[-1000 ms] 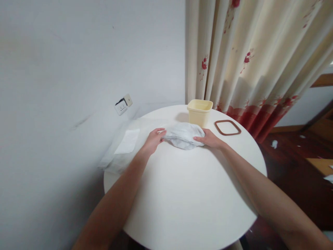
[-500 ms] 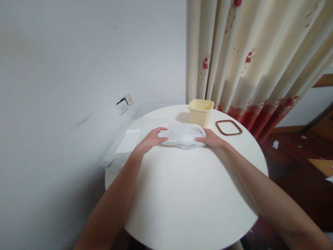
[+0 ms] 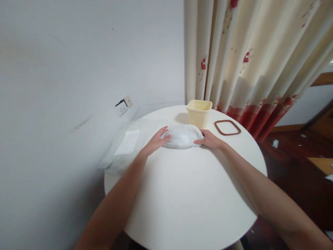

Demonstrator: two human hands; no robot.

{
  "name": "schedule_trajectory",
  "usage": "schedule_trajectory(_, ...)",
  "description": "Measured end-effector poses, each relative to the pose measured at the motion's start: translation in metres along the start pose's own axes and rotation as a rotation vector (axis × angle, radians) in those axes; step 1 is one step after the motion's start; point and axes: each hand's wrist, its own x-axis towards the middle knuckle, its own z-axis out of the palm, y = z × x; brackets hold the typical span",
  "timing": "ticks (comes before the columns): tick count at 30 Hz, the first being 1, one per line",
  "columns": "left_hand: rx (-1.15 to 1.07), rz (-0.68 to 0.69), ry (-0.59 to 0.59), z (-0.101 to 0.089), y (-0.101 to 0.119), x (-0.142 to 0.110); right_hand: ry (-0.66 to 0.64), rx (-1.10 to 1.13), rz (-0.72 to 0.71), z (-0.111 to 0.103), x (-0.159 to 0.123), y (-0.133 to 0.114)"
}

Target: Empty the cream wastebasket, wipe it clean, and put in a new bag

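Observation:
A soft white bundle (image 3: 183, 136), thin and crinkled like a folded plastic bag or cloth, lies on the round white table (image 3: 192, 194). I cannot tell which material it is. At its left end is my left hand (image 3: 157, 140), its fingers stretched and spread, the thumb touching the bundle's edge. My right hand (image 3: 209, 138) grips the right end, thumb on the near side and fingers tucked behind, partly hidden. Just behind the bundle stands a pale yellow square tub (image 3: 199, 116) with no lid on it.
Right of the tub lies a brown rounded-square ring (image 3: 227, 127). A translucent plastic sheet or bag (image 3: 114, 161) with a white patch (image 3: 127, 142) spreads over the table's left edge by the wall. A wall socket (image 3: 121, 108) sits above it, and a curtain (image 3: 234, 69) hangs behind.
The bundle's outline has become rounder and more compact. My left hand has shifted slightly right and loosened, its fingers spreading. My right hand keeps its grip.

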Motion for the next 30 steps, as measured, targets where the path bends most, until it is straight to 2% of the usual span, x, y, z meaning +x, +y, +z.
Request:
schedule_trajectory(4, 0.069, 0.057, -0.099, 0.007, -0.005, 0.0, -0.047, 0.043, 0.019, 0.001, -0.003, -0.009)
schedule_trajectory(8, 0.111, 0.113, -0.135, 0.006, -0.009, 0.001, -0.092, 0.08, 0.004, 0.004, -0.005, -0.017)
schedule_trajectory(13, 0.175, 0.136, -0.08, 0.005, -0.008, 0.001, -0.07, 0.069, -0.037, 0.007, -0.005, -0.018)
schedule_trajectory(17, 0.284, 0.248, 0.02, 0.008, -0.003, 0.0, -0.029, 0.035, -0.1, 0.01, -0.003, -0.016)
schedule_trajectory(22, 0.398, 0.427, 0.171, 0.009, 0.003, -0.002, 0.128, -0.137, -0.237, 0.012, -0.003, -0.019)
schedule_trajectory(25, 0.425, 0.476, 0.22, 0.009, 0.002, -0.001, 0.201, -0.236, -0.392, 0.011, -0.005, -0.027)
schedule_trajectory(28, 0.486, 0.495, 0.231, 0.009, -0.001, 0.001, 0.255, -0.355, -0.553, 0.011, -0.006, -0.036)
schedule_trajectory(30, 0.536, 0.491, 0.196, 0.009, -0.003, 0.002, 0.288, -0.444, -0.6, 0.012, -0.007, -0.042)
